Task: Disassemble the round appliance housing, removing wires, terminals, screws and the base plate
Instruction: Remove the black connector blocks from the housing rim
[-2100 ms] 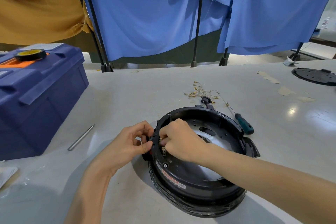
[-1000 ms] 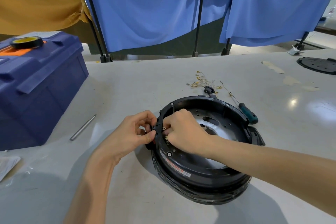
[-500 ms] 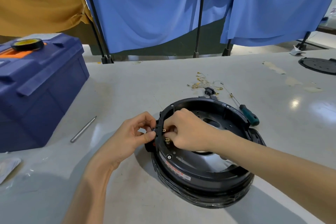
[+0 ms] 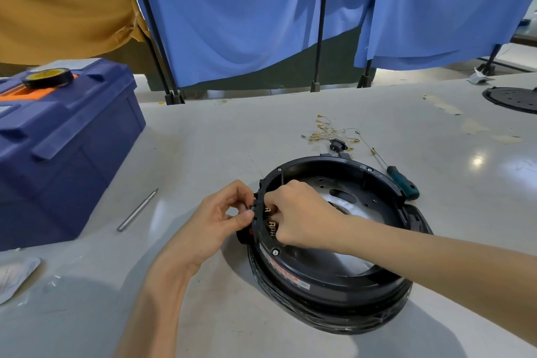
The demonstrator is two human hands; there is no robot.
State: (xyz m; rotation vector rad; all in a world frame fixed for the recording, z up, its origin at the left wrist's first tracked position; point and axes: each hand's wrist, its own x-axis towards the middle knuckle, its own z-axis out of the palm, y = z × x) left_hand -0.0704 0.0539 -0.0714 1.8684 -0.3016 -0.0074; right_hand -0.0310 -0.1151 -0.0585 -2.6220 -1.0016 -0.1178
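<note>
Both hands work at the left rim of the round black housing on the grey table.

The left hand [image 4: 220,216] pinches the outside of the rim with thumb and fingertips beside a small red part; the right hand [image 4: 299,215] reaches inside, fingers curled onto the brass terminals [image 4: 271,225] on the inner wall. The housing [image 4: 334,279] lies near the table's [image 4: 232,139] front, open side up, a perforated metal plate [image 4: 357,186] showing within. Behind it lie loose wires with gold terminals [image 4: 328,132], a black connector [image 4: 337,146] and a green-handled screwdriver [image 4: 402,182]. Left are a metal rod [image 4: 136,211] and a blue toolbox [image 4: 58,151] bearing a tape roll [image 4: 48,77]; a black disc [image 4: 513,99] sits far right.
</note>
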